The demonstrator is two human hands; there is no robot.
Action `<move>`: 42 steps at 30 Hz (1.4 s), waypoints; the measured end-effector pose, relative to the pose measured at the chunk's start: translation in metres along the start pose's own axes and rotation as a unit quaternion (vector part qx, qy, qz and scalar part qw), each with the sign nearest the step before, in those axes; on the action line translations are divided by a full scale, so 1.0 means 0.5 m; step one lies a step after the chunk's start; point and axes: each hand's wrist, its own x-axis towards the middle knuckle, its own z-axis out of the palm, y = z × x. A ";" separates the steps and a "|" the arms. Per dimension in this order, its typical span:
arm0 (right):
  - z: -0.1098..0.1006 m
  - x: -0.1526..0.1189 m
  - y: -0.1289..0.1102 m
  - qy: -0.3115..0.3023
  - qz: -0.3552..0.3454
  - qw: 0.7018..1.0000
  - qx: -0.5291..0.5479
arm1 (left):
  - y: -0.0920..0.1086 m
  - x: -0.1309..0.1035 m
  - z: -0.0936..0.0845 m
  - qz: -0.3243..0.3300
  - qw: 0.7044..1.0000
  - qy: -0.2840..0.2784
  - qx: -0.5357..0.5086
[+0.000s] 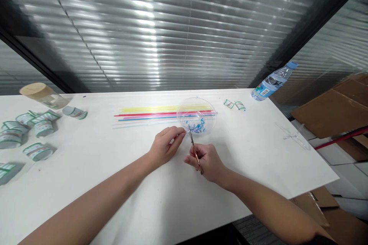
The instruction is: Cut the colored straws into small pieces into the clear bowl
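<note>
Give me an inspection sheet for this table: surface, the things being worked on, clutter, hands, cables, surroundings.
Surface: white table, bare in front of the hands.
Job's things: scissors in the right hand, blades pointing at a clear bowl holding small blue and white pieces; long coloured straws lie in a row behind and under the bowl.
Clutter: small labelled tubs at far left, a tan-lidded jar, two small packets, a water bottle lying at the far right edge, a clear plastic item.
Hands: left hand pinches something thin by the blades; right grips the scissors.
Cables: nothing seen.
Surroundings: window blinds behind, cardboard at right.
</note>
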 end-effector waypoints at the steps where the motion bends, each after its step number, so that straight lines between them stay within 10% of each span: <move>1: 0.000 0.000 0.001 -0.001 -0.001 1.000 0.000 | 0.001 0.001 -0.001 -0.001 1.000 -0.001 -0.003; 42: 0.002 -0.005 -0.013 -0.001 -0.010 0.999 -0.032 | 0.009 0.007 -0.013 -0.065 0.991 -0.078 -0.087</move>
